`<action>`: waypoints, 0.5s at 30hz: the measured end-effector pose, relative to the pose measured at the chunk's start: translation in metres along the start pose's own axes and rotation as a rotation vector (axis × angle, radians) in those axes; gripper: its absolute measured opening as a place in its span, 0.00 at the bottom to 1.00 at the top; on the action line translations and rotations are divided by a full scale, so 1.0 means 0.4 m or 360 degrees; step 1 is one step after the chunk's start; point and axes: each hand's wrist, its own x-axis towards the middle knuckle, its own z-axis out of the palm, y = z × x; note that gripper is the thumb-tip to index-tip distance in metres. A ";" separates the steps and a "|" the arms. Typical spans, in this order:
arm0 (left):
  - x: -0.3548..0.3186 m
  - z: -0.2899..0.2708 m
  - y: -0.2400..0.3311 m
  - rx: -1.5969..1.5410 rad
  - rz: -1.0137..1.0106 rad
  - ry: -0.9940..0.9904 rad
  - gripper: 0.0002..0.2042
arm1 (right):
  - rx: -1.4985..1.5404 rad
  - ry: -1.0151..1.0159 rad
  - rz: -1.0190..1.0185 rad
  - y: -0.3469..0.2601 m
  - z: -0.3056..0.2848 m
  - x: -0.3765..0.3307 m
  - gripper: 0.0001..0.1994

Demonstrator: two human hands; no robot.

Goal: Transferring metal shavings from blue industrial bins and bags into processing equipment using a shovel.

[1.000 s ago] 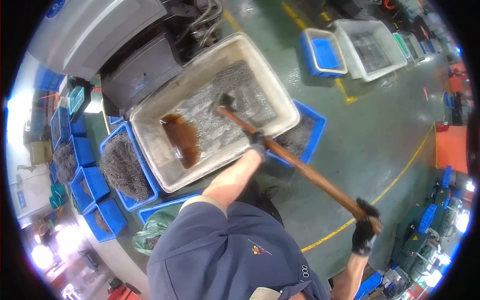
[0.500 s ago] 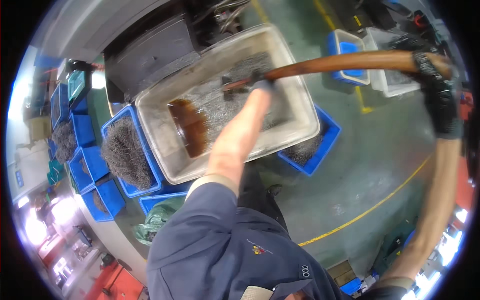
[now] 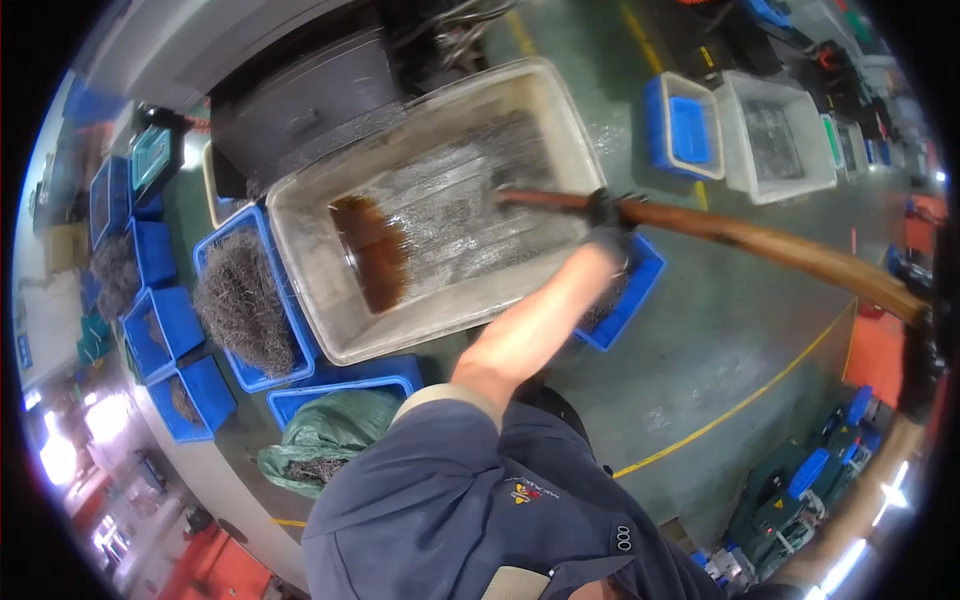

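A long wooden handle (image 3: pixel 760 235) of a tool runs from over the bin out to the far right. My left hand (image 3: pixel 607 225), in a black glove, is wrapped round it near its lower end, above the bin's right rim. At the right edge of the picture my right hand (image 3: pixel 920 350), also gloved in black, is closed round the other end. The tool's tip (image 3: pixel 510 194) is over the bin; the kind of head is not clear. In the large whitish bin (image 3: pixel 390 345) lie wet grey metal-like bits (image 3: pixel 450 205) and a pool of brown liquid (image 3: pixel 375 255).
A blue crate (image 3: pixel 313 362) heaped with curly grey metal shavings (image 3: pixel 245 300) stands left of the bin. A green bag (image 3: pixel 335 435) sits in another blue crate before it. More blue crates (image 3: pixel 195 400) line the left. A dark machine (image 3: pixel 310 100) stands behind; a white tub (image 3: pixel 815 180) is far right.
The tool has been drawn right and its far end lowered, both hands moving with it. The dark patch at its lower end no longer shows in the middle of the bin.
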 end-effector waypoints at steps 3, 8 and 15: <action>0.011 -0.134 0.093 0.0003 0.0174 0.0397 0.24 | 0.2800 -0.0369 0.0775 -0.262 0.142 -0.046 0.12; -0.005 -0.040 0.010 -0.0141 0.0137 0.0641 0.23 | 0.1576 -0.0490 -0.0205 -0.209 0.176 0.050 0.13; 0.013 0.075 -0.041 0.0037 0.0012 -0.0020 0.19 | 0.1986 -0.0324 0.0196 -0.220 0.180 -0.034 0.14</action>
